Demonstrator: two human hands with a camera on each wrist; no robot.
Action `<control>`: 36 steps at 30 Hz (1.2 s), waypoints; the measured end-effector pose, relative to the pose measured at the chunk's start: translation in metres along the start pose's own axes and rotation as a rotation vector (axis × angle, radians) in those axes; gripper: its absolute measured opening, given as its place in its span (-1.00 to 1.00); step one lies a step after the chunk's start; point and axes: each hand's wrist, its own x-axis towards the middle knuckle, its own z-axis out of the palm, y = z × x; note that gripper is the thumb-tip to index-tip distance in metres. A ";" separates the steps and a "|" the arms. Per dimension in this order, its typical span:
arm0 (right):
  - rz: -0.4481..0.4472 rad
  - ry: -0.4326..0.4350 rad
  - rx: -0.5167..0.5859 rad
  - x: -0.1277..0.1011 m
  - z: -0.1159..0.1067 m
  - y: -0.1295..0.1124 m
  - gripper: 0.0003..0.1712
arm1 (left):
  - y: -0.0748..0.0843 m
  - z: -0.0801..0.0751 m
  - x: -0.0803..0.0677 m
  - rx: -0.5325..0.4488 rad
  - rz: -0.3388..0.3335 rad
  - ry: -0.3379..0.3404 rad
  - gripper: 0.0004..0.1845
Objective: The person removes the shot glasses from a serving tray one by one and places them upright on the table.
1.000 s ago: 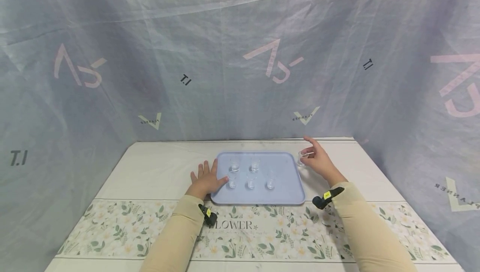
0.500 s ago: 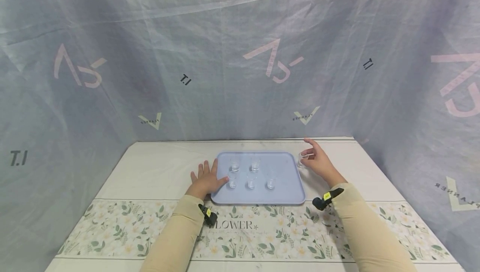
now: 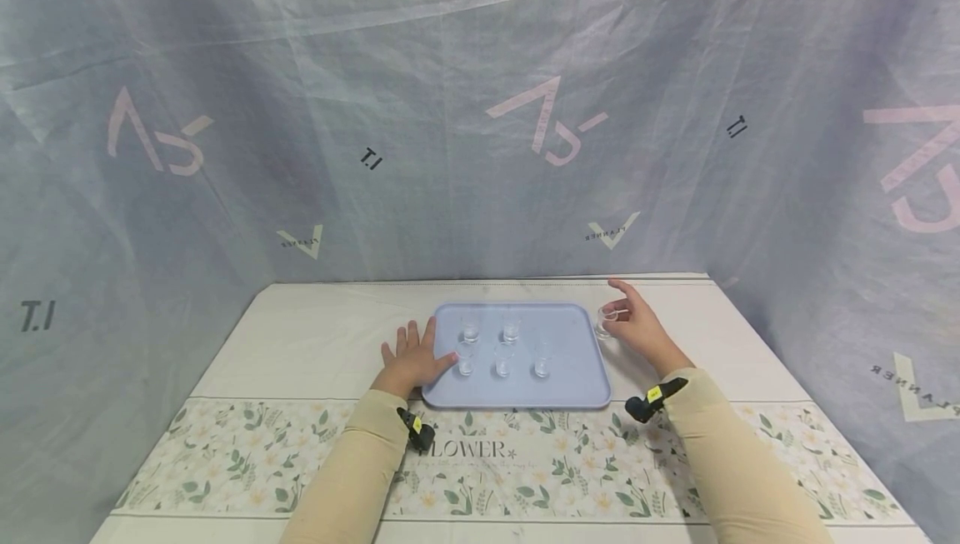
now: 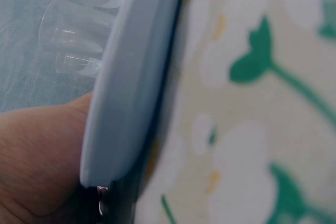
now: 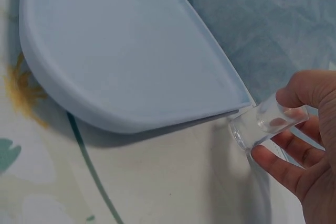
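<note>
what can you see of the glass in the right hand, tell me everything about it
The glass is a small, plain, colourless tumbler, clear enough that fingers show through its side. It looks like glass or clear plastic, with a round base and no visible handle; no contents can be made out. It stands roughly upright just off the right edge of the tray, pinched between the thumb and fingers of the right hand. Whether its base touches the tablecloth or tray is unclear.

"FLOWER" on tablecloth, "PLANNER" on curtain
</note>
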 end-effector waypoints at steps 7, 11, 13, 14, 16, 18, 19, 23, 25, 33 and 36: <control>0.030 -0.026 -0.009 -0.003 0.001 -0.002 -0.18 | 0.000 -0.001 -0.001 0.007 0.002 0.000 -0.01; 0.046 -0.028 -0.029 -0.005 0.001 -0.002 -0.16 | 0.000 0.000 -0.001 0.015 0.003 -0.006 -0.01; 0.046 -0.027 -0.036 -0.006 0.001 -0.002 -0.13 | 0.000 0.000 -0.001 0.017 0.003 -0.007 -0.02; 0.047 -0.026 -0.029 -0.006 0.000 -0.002 -0.11 | 0.000 0.000 -0.001 0.015 0.002 -0.008 -0.02; 0.032 -0.033 -0.012 -0.006 0.000 -0.001 -0.08 | 0.000 0.000 0.001 0.002 0.002 -0.007 -0.03; 0.014 -0.045 0.012 -0.006 -0.001 0.000 -0.05 | -0.002 0.003 0.003 -0.007 0.000 -0.010 -0.03; 0.009 -0.047 0.018 -0.006 -0.002 0.000 -0.04 | -0.003 0.004 0.004 -0.011 -0.004 -0.017 -0.02; -0.017 -0.031 0.011 -0.007 -0.005 -0.003 -0.05 | -0.007 0.012 0.009 -0.016 -0.008 -0.024 -0.01; -0.038 -0.007 0.010 -0.008 -0.007 -0.007 -0.07 | -0.008 0.014 0.012 -0.019 -0.008 -0.024 0.01; -0.157 0.073 0.016 -0.014 -0.004 -0.031 -0.12 | -0.009 0.012 0.014 -0.011 -0.010 -0.026 0.03; -0.217 0.090 0.049 -0.019 0.001 -0.042 -0.12 | -0.009 0.011 0.014 -0.005 -0.015 -0.035 0.02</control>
